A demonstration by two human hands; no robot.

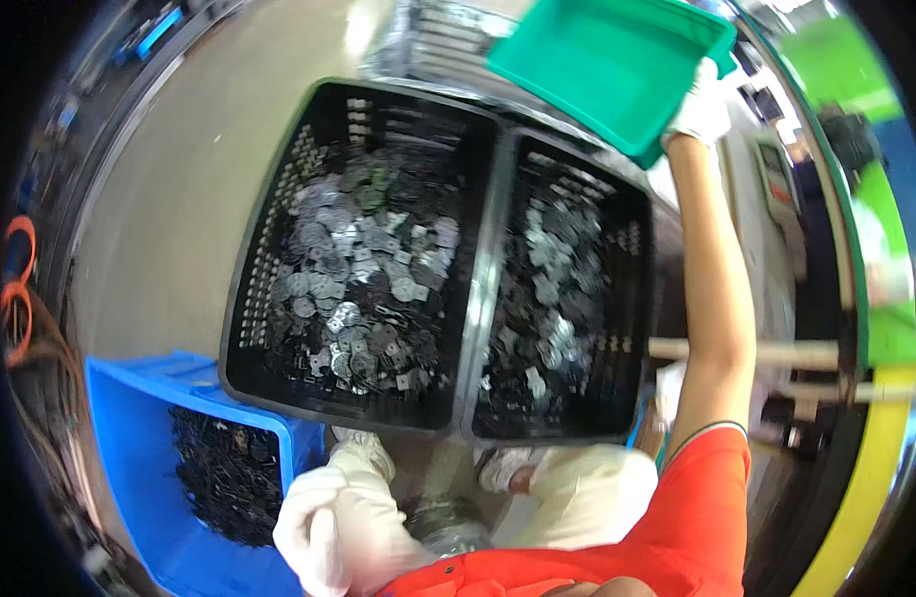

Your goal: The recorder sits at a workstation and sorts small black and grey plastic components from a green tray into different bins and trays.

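My right hand [699, 107], in a white glove, reaches far forward and grips the right side of a green plastic tray [617, 60]. The tray is tilted, and no parts show inside it. My left hand [313, 527], also white-gloved, is low beside my left knee, close to a blue bin [129, 448]; its fingers are too unclear to read. In front of me stand two black perforated crates, a larger left crate [241, 298] and a narrower right crate [632, 368]. Small flat grey metal pieces [363, 269] lie heaped in the left one, with similar metal pieces [552, 269] in the right.
Thin dark pieces [224, 478] fill part of the blue bin. Orange loops [18, 289] hang at the far left. A grey device with a display [779, 179] stands beyond my right forearm. A yellow post [866, 478] rises at the right, and pale bars [806, 354] cross there.
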